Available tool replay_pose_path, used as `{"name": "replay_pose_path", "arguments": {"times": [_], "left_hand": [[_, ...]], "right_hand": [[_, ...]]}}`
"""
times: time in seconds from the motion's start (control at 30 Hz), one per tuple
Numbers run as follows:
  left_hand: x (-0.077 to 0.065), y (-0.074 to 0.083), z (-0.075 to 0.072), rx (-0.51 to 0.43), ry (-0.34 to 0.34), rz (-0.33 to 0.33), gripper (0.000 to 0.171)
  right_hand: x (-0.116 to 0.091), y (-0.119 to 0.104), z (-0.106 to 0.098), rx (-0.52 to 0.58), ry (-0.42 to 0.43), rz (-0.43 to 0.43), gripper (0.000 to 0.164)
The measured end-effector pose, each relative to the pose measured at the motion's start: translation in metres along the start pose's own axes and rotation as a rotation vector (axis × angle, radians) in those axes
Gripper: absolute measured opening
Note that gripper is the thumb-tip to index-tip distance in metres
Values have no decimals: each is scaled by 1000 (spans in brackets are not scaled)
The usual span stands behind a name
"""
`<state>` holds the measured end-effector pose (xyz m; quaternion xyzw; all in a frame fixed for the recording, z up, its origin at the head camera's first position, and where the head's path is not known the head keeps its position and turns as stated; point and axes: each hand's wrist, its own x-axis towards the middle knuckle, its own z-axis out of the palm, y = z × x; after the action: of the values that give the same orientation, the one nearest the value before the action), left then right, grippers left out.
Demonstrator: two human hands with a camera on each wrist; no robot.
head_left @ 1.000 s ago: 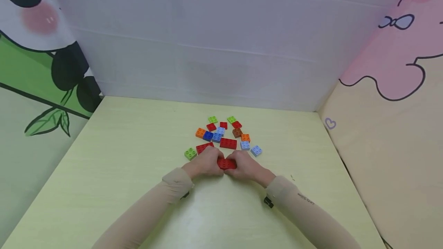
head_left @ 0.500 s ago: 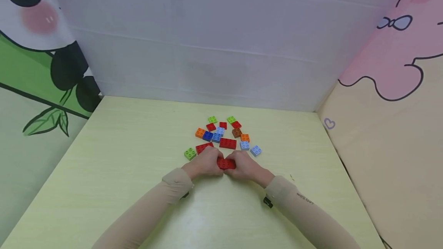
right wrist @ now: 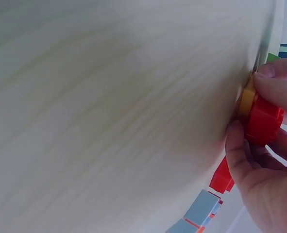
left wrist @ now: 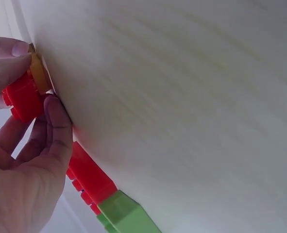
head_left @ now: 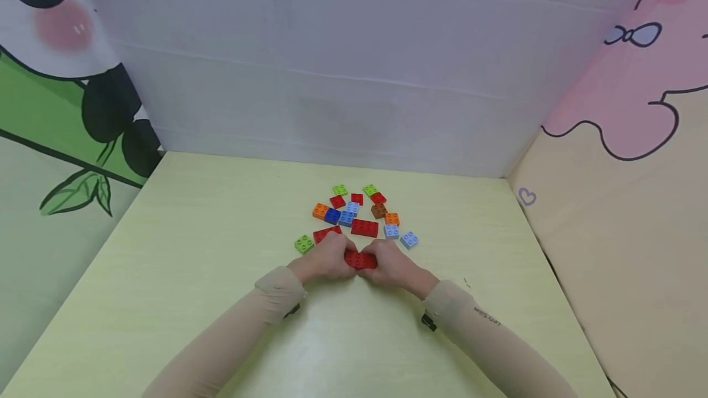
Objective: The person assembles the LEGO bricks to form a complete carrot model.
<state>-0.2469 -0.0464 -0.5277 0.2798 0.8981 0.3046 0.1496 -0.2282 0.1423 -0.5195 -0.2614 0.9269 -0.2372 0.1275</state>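
Note:
At the table's middle, a red toy brick (head_left: pixel 361 260) with studs is held between two hands. My left hand (head_left: pixel 330 257) grips its left end, and my right hand (head_left: pixel 389 264) grips the right end. Both wrist views show an orange-yellow brick (left wrist: pixel 39 73) against the underside of the red one. In the left wrist view, the left thumb (left wrist: pixel 58 116) lies along the near side of the pair. The right thumb (right wrist: pixel 236 136) does the same in the right wrist view. Fingers cover the ends of both bricks.
Beyond the hands lie loose bricks: a long red one (head_left: pixel 365 228), another red one (head_left: pixel 327 234) partly behind the left hand, a green one (head_left: pixel 304 244), light blue ones (head_left: pixel 409 240), a dark blue one (head_left: pixel 332 216), orange ones (head_left: pixel 320 211) and a brown one (head_left: pixel 378 210). Walls border the table.
The left hand and forearm have shifted very slightly left, and a little more of the red brick's left end shows. Both hands keep their grip. The loose bricks stay in place.

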Motion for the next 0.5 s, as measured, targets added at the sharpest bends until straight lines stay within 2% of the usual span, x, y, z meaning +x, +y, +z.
{"name": "replay_pose_path", "arguments": {"times": [0.2, 0.5], "left_hand": [[1, 4, -2, 4, -43, 15, 7], [4, 4, -1, 45, -57, 8, 4]], "right_hand": [[-1, 3, 3, -36, -1, -4, 30], [-3, 1, -2, -42, -43, 31, 37]]}}
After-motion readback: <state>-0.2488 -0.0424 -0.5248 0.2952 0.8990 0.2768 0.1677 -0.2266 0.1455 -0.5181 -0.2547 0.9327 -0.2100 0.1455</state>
